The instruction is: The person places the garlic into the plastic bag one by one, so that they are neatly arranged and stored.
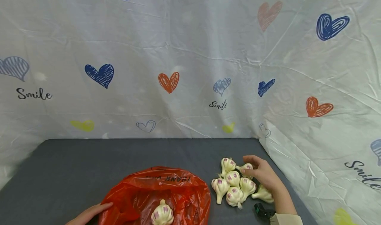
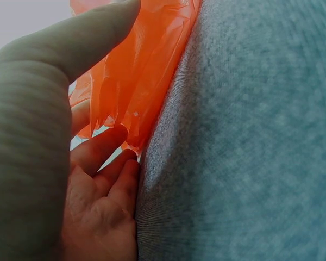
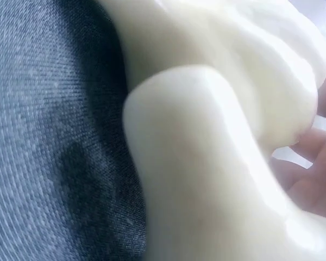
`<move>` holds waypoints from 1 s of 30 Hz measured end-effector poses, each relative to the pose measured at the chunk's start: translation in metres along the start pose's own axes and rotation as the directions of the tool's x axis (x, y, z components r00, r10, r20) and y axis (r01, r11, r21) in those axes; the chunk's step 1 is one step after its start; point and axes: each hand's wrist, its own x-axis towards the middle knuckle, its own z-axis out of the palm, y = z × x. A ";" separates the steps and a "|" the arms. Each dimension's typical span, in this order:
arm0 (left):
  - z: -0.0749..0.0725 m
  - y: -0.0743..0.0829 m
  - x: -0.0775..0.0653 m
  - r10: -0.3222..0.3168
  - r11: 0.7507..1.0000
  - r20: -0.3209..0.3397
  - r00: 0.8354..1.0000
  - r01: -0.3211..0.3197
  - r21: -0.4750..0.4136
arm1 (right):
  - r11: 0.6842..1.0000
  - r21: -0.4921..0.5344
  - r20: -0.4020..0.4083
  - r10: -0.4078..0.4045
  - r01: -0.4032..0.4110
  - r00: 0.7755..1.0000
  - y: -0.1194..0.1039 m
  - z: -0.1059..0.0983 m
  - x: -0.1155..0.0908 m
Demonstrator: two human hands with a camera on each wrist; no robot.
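Note:
In the head view a red plastic bag [image 1: 126, 185] lies with its mouth wide and one garlic bulb [image 1: 162, 214] inside. My left hand [image 1: 89, 215] holds the bag's left side; the left wrist view shows the thumb on one side of the red film and the fingers [image 2: 106, 149] behind it. To the right sits a cluster of white, purple-marked garlic bulbs [image 1: 233, 178]. Over the far right of it my right hand [image 1: 263, 173] spreads thumb and fingers around a garlic bulb [image 1: 246, 167]. Two stems fill the right wrist view, with fingertips [image 3: 315, 144] beside one bulb.
Right of the cluster, near my wrist, lies another garlic bulb [image 1: 263, 194]. A small black device [image 1: 263, 211] is by my right sleeve [image 1: 285, 219]. Dark grey cloth covers the table [image 1: 74, 162]. A white heart-printed curtain [image 1: 190, 53] hangs along the back and right.

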 end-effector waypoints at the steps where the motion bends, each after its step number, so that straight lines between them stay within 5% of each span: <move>1: 0.000 0.000 0.000 0.005 1.000 -0.001 1.000 -0.005 0.002 | 1.000 0.001 0.004 -0.006 0.006 1.000 0.000 0.000 0.000; 9: -0.001 0.000 0.000 -0.006 1.000 0.003 1.000 0.006 -0.007 | 0.999 -0.001 0.014 -0.047 0.047 0.999 0.000 -0.001 0.000; 30: 0.001 0.002 -0.004 -0.044 0.999 -0.011 0.999 0.044 0.022 | 1.000 -0.006 -0.042 0.001 -0.001 0.999 -0.005 -0.001 0.000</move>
